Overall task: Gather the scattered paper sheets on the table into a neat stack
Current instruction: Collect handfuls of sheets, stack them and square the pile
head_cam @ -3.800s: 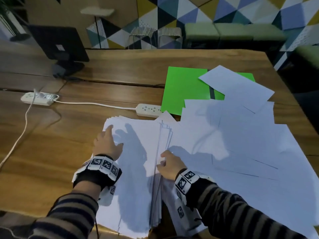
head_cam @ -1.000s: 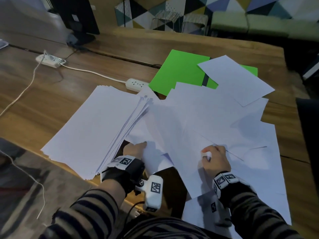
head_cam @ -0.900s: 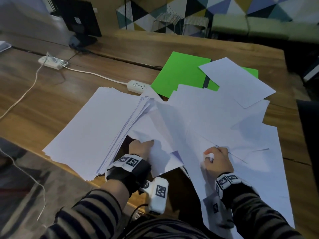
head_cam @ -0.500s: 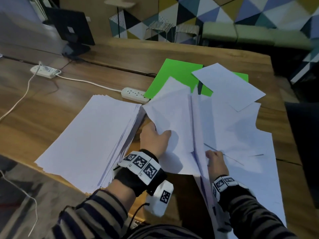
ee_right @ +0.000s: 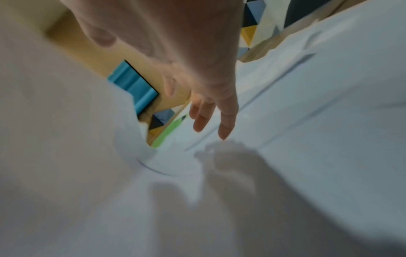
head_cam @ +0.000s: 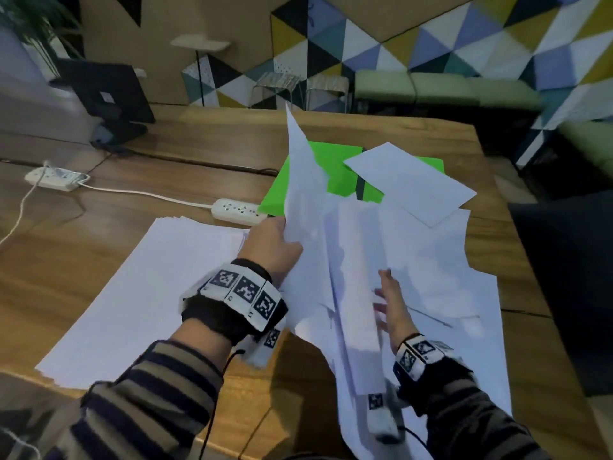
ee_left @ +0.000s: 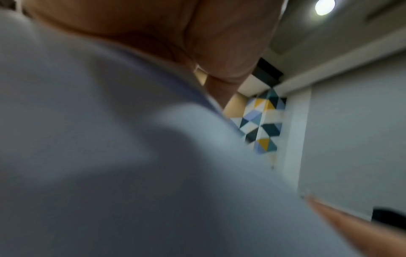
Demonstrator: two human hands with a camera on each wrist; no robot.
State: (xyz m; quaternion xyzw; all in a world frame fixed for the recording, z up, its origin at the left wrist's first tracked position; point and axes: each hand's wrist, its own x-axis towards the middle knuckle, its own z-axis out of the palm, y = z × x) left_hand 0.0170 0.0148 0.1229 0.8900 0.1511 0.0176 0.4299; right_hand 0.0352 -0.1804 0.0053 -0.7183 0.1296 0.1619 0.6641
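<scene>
Several white sheets (head_cam: 308, 207) stand tilted up off the table (head_cam: 205, 151) in your left hand (head_cam: 270, 249), whose thumb lies over their near face while the fingers go behind, so the hand has hold of them by their left edge; their top corner rises in front of the green folder (head_cam: 335, 167). Your right hand (head_cam: 391, 310) is stretched out flat with straight, spread fingers (ee_right: 226, 125) over the loose sheets (head_cam: 431, 260) just right of the lifted ones, gripping nothing; whether the fingertips touch the paper you cannot tell from the blurred wrist view. Left of your left hand lies the gathered stack (head_cam: 146, 293), flat on the table with its near corner reaching the table edge. One single sheet (head_cam: 411, 184) rests partly over the green folder, beyond the loose sheets. Beyond the stack lies a white power strip (head_cam: 237, 211), its cable running left to a second power strip (head_cam: 54, 178). A dark monitor (head_cam: 106, 94) stands at the far left of the table. The left wrist view shows only blurred paper and part of the hand.
</scene>
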